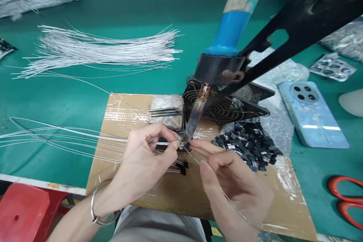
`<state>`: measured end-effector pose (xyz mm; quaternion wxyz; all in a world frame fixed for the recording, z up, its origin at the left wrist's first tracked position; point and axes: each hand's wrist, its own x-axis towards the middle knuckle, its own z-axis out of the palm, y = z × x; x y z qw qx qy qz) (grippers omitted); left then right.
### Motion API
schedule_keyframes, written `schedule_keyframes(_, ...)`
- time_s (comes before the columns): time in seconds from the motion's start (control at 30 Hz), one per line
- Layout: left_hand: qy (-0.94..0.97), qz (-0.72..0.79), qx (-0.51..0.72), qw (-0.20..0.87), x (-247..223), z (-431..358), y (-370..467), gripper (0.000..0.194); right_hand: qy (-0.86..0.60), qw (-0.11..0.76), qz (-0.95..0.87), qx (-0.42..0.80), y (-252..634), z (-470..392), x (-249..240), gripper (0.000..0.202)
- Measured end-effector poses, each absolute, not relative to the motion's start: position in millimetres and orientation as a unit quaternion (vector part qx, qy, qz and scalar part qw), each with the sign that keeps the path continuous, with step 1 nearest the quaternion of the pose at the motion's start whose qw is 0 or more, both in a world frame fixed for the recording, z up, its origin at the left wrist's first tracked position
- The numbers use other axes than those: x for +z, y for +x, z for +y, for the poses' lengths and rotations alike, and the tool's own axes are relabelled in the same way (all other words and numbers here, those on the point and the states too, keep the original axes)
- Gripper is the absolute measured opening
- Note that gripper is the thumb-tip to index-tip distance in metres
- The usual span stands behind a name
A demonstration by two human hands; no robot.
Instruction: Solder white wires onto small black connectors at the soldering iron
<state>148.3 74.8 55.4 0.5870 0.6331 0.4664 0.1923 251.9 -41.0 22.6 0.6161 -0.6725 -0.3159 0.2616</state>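
Pinched between thumb and finger, a thin white wire lies in my left hand, its end just under the soldering iron tip. My right hand holds a thin strand of solder that reaches up to the same spot. The blue-handled soldering iron hangs tip down in a black metal arm. Below my left fingers lie wires with small black ends. The exact contact at the tip is hidden by my fingertips.
A pile of small black pieces sits right of the iron on the cardboard, near a black fan. White wires lie at the back left. A blue phone and red scissors are at right, a red stool at left.
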Motion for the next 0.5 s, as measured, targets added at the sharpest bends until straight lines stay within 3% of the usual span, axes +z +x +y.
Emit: schedule_keyframes(0.5, 0.629, 0.464, 0.193, 0.593, 56.4, 75.2, 147.6, 0.007, -0.672, 0.62, -0.314, 0.258, 252.1, -39.2, 24.3, 0.019)
